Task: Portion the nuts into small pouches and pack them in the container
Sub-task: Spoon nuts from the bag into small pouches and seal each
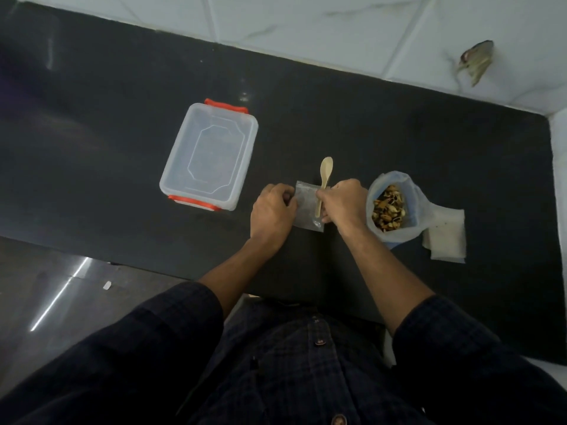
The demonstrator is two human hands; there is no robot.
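Nuts (388, 208) fill an open plastic bag (411, 207) that stands on the dark counter (399, 133), just right of the person's hands. Between the hands a small clear pouch (303, 202) lies flat. The left hand (271, 210) has its fingers curled onto the pouch's left edge. The right hand (345, 202) pinches the pouch's right side together with a pale wooden spoon (324, 176), whose bowl points away from the person. A clear container (208, 154) with orange clips sits apart to the left, with nothing packed in it yet. Spare pouches (446, 237) lie beside the nut bag. The step in hand appears to be opening the pouch: the mouth should probably be pulled wide and held steady by the left hand, so the spoon can carry nuts over without spilling
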